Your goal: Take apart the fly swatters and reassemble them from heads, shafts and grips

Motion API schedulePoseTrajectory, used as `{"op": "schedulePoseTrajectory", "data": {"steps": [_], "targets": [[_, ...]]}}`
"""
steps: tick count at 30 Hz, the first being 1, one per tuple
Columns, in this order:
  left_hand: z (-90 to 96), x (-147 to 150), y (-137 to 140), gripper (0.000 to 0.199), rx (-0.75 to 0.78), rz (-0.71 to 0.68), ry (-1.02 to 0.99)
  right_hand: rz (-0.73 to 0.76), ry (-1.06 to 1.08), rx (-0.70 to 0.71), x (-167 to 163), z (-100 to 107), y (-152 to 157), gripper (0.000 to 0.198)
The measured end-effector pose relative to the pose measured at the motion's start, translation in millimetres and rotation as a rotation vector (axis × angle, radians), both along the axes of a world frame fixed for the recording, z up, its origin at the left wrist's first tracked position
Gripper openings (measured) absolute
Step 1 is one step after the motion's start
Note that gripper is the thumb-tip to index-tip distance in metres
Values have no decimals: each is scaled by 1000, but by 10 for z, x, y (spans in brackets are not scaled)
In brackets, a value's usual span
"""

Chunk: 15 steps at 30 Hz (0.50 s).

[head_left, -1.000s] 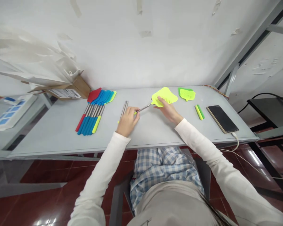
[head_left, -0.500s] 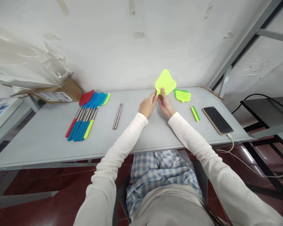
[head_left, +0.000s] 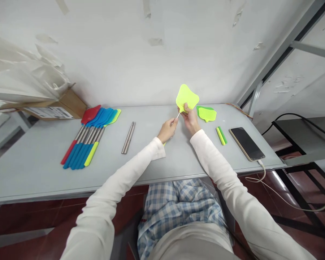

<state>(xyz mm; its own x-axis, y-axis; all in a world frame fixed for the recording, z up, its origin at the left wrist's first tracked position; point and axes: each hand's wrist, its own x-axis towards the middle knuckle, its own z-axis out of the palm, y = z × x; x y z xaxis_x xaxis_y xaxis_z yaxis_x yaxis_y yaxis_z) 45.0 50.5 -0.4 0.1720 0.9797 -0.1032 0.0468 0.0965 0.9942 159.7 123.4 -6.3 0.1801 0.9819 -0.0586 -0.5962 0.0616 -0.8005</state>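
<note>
The left hand (head_left: pixel 167 130) is grasping the yellow swatter (head_left: pixel 186 95) by its thin rod; the right hand (head_left: pixel 191 121) is grasping its head; metal tubes (head_left: pixel 128 138) lie apart.

And there in my grip, the flyswatter (head_left: pixel 187 94): flat, matt plastic, its face pricked with tiny holes, and below it a slim rod (head_left: pixel 178 115) of shiny metal! Off to my left, two tubes (head_left: pixel 128 138) gleamed in smooth bare metal, and past them the stack came in three parts: smooth plastic heads (head_left: pixel 107 116), metal shafts (head_left: pixel 91 134), plastic handles (head_left: pixel 79 155). Over to my right, the phone (head_left: pixel 247 143) showed dark, glossy glass! Beneath my work, the tabletop (head_left: pixel 176 162) looked smooth, with a faint sheen. My sleeves (head_left: pixel 216 164) were soft, wrinkled cloth, the box (head_left: pixel 72 101) was matt cardboard, and the floor tiles (head_left: pixel 29 215) looked glossy!
</note>
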Motion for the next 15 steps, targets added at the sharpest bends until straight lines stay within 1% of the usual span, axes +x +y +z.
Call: {"op": "schedulePoseTrajectory", "data": {"steps": [3,7,11,15], "targets": [[96,9,-215,35,-120,-30,-123,-17,-21,36,38,115,86,35],[196,22,-428,35,-252,-60,-267,52,-102,64,32,205,33,36],[264,45,-537,38,-284,-109,-367,84,-137,103,7,238,-126,40],[312,59,-565,29,-281,-132,-388,82,-163,129,10,283,-279,41]]}}
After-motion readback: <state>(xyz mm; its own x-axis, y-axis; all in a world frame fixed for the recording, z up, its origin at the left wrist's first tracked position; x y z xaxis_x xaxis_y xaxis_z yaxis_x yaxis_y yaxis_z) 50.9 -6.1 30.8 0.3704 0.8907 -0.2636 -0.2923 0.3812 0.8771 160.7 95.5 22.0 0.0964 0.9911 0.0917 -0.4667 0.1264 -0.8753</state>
